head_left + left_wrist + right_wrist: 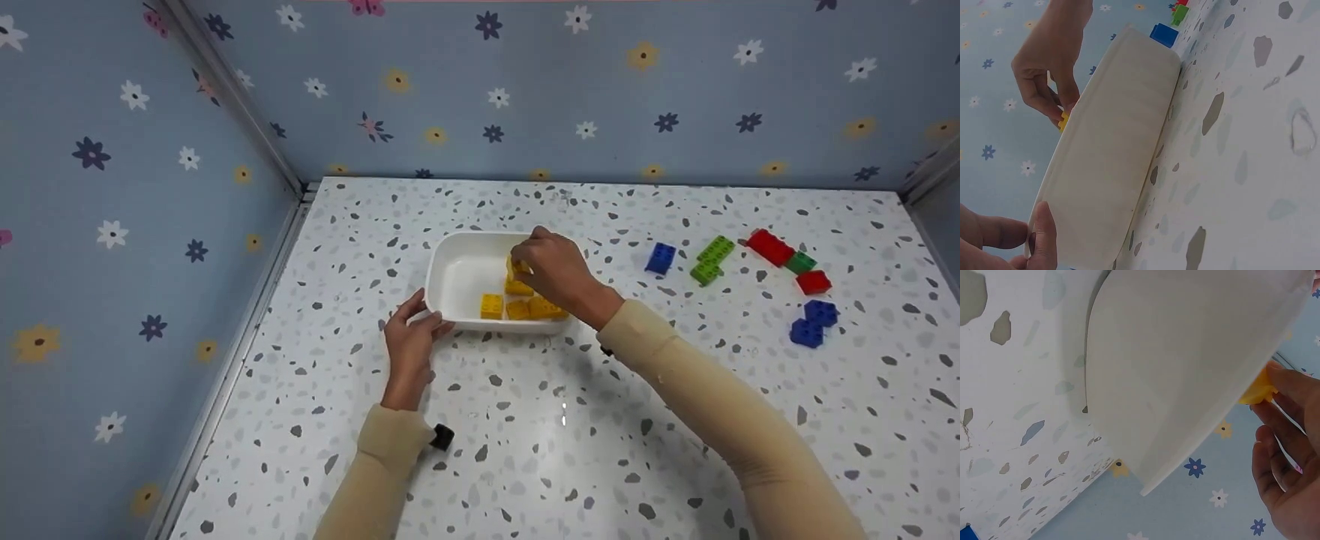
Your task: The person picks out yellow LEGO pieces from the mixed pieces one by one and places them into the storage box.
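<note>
A white plastic box (465,274) stands on the speckled table, with several yellow toy bricks (492,306) lying in its right part. My right hand (559,270) reaches over the box's right side and pinches a yellow brick (1258,389) between thumb and fingers, just at the rim. In the left wrist view that same brick (1063,121) shows only a small studded part above the wall. My left hand (414,337) holds the front left corner of the box, thumb on the outer wall (1044,230) and fingers at the rim.
Right of the box lie a blue brick (661,258), light green bricks (712,259), a red brick (769,247), a dark green one (801,262), another red one (814,282) and dark blue bricks (814,323). Flowered panels (480,90) border the table behind and at left.
</note>
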Demonstrator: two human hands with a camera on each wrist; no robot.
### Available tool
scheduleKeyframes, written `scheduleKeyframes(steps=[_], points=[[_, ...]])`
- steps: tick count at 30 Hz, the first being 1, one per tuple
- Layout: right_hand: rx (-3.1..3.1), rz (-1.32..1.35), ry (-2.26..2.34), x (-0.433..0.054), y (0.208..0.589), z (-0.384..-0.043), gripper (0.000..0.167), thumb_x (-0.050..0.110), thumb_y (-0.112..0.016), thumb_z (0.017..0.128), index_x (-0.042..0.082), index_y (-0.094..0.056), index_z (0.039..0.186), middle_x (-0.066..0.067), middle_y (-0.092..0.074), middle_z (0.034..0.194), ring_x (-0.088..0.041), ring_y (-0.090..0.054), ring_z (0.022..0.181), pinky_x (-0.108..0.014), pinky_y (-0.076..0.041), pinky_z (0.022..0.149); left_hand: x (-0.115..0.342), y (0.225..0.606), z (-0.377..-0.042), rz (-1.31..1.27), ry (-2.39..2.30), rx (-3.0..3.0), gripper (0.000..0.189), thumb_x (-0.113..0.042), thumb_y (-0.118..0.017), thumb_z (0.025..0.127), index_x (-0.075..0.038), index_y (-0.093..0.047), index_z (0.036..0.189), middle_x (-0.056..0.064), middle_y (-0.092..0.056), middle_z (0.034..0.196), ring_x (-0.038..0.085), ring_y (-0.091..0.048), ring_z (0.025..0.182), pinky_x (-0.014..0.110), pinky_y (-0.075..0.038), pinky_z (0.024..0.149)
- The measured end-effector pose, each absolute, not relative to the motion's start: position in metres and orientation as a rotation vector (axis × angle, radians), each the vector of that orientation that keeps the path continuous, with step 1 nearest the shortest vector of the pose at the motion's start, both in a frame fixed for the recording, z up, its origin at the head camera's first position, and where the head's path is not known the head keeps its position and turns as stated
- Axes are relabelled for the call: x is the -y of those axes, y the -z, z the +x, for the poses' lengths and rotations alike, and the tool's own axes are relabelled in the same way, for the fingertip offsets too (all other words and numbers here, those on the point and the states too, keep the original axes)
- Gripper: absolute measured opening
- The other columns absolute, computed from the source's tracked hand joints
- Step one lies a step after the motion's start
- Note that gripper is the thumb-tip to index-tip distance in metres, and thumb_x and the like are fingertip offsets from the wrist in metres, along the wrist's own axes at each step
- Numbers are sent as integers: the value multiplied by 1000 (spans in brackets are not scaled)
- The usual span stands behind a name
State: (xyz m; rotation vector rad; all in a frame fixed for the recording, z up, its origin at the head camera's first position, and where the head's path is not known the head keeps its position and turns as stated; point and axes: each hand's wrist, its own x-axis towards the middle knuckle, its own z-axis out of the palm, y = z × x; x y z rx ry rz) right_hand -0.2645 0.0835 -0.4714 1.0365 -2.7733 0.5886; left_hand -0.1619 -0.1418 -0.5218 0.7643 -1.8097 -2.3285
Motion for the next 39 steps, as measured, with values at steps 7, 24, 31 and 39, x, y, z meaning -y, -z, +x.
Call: scheduleKeyframes(steps=[7,24,31,39], points=[[2817,1015,-516,-77,471,-269,10,11,-85,92,7,-81,100,-6,-80,100,-28,-63,94,-41,-62,78,142,522,-164,768,2324,1821,59,10,-60,98,-2,-52,155,20,-51,140,28,-67,111,28,-66,91],[2834,1020,-437,-60,476,-273,11,9,-81,94,4,-82,104,-9,-80,101,-31,-66,96,-44,-64,83,141,520,-163,740,2321,1822,57,10,-60,99,-1,-52,154,21,-51,139,29,-69,108,27,-67,89],[2893,989,-422,-54,481,-276,12,9,-80,95,4,-82,105,-11,-79,100,-30,-66,96,-43,-63,84,141,520,-161,749,2312,1831,57,10,-61,99,-1,-52,154,22,-51,138,32,-67,114,27,-66,90],[2912,982,-450,-48,484,-276,10,9,-80,95,3,-82,103,-11,-78,97,-29,-65,94,-43,-62,84,141,520,-162,764,2319,1815,57,10,-61,99,-1,-52,154,21,-51,139,28,-68,110,28,-67,89]])
